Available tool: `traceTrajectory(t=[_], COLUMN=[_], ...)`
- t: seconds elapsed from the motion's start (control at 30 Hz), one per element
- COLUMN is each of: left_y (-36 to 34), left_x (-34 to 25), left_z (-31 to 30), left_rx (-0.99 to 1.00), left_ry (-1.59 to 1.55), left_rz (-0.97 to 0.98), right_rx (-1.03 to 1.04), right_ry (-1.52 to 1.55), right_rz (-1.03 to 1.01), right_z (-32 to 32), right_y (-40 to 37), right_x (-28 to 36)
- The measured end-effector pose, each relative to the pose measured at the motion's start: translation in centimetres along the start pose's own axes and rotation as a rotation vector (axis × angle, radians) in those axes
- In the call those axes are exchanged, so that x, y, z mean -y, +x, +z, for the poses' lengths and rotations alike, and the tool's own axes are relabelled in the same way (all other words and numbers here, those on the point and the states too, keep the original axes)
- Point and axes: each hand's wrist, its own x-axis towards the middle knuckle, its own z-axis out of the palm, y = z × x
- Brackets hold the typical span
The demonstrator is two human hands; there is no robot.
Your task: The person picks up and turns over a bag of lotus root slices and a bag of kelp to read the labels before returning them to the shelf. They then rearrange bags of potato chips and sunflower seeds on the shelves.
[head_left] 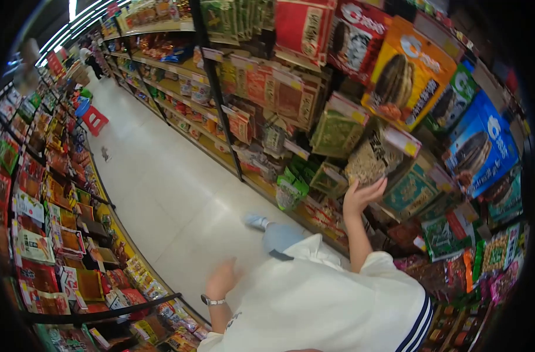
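My right hand [364,196] reaches to the shelf on the right, its fingers stretched out against the lower edge of a see-through packet [370,159] of pale, grain-like food that hangs there. A teal packet [409,190] hangs just right of that hand, and a green packet [338,132] is up to its left. Low over the aisle, my left hand [222,278] is smeared by motion, so its fingers cannot be made out; a watch [213,300] is on that wrist. Nothing shows clearly in the left hand.
Large yellow [411,73] and blue sunflower seed bags [484,144] hang at upper right. Packed snack shelves [62,234] line the left side. Down the aisle floor [156,176] stand a red stool [94,119] and, farther off, a person [91,61].
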Motion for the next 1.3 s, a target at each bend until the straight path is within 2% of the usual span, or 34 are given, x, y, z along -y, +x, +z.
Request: traceTrajectory(t=[0.07,0.13,0.2,0.23,0.37,0.4,0.43,0.47,0.5,0.53,0.57,0.6,0.67,0.7,0.77,0.83,0.9,0.93,1.0,1.03,1.1,1.13,1.2,1.23,1.3], left_y=[0.9,1.7,2.8,3.1,5.4,6.4,7.5,8.0,8.2,8.8,9.9,10.9,12.4,13.8,16.6,19.4,22.3,23.6,26.0,26.7,27.9,28.7,29.5,29.9,31.2], left_x=[0.0,-0.2,0.3,0.6,1.7,3.2,4.4,4.2,3.1,2.6,3.7,5.1,6.7,6.9,6.7,6.6,7.7,7.8,7.4,7.3,7.4,8.6,12.0,13.5,16.7], left_z=[-0.3,-1.5,-2.6,-3.2,-6.6,-6.5,-6.9,-9.0,-11.7,-13.8,-14.8,-15.5,-18.0,-20.0,-23.5,-26.6,-27.9,-28.5,-30.7,-31.7,-33.4,-34.6,-36.2,-36.3,-38.0], left_rx=[0.054,0.045,0.030,0.029,0.014,-0.011,-0.035,-0.062,-0.026,0.007,-0.011,-0.018,-0.026,-0.005,0.012,0.044,-0.338,-0.336,-0.499,-0.527,-0.510,-0.565,-0.268,-0.299,-0.257], left_ry=[-0.033,-0.070,-0.060,-0.046,0.011,0.007,0.002,0.006,-0.113,-0.228,-0.212,-0.199,-0.180,-0.168,-0.175,-0.201,-0.277,-0.300,-0.580,-0.597,-0.867,-0.885,-0.626,-0.644,-0.406], left_rz=[-0.027,0.052,0.049,0.054,0.009,0.096,0.171,0.135,0.158,0.186,0.149,0.124,0.080,0.080,0.066,-0.139,0.110,0.091,0.210,0.207,0.212,0.203,0.111,0.081,0.164], right_rx=[0.005,0.014,-0.104,-0.114,0.324,0.399,0.567,0.755,0.771,0.959,1.137,1.145,1.554,1.412,1.424,1.467,1.232,1.266,1.192,1.205,1.439,1.460,1.606,1.608,1.624], right_ry=[-0.043,-0.088,-0.020,0.125,0.802,0.944,1.033,1.125,1.171,1.296,1.416,1.464,1.199,1.296,1.275,1.256,1.533,1.529,1.568,1.568,1.499,1.511,1.288,1.273,1.306], right_rz=[-0.061,-0.113,-0.337,-0.402,-0.548,-0.589,-0.613,-0.632,-0.634,-0.741,-0.854,-0.851,-1.173,-1.122,-1.109,-1.095,-0.710,-0.714,-0.630,-0.666,-0.647,-0.706,-0.741,-0.802,-0.846], right_z=[0.7,1.6,2.3,2.6,3.2,3.8,3.7,3.5,4.6,6.0,7.5,8.7,11.3,12.9,16.0,18.6,20.0,20.4,21.1,21.4,22.1,22.6,23.7,24.4,26.4], right_y=[-1.6,-2.1,-1.1,-1.3,-6.8,-9.0,-9.6,-9.9,-10.3,-10.7,-10.8,-10.3,-8.6,-8.8,-8.1,-7.8,-6.7,-6.1,-4.1,-3.2,-1.6,-1.1,-0.7,-0.8,-2.3], right_x=[1.1,1.9,3.6,4.9,12.0,13.9,16.8,19.6,21.6,23.7,26.2,28.7,32.5,33.9,36.4,38.7,41.3,42.5,45.3,46.3,48.2,49.2,50.9,51.8,53.5])
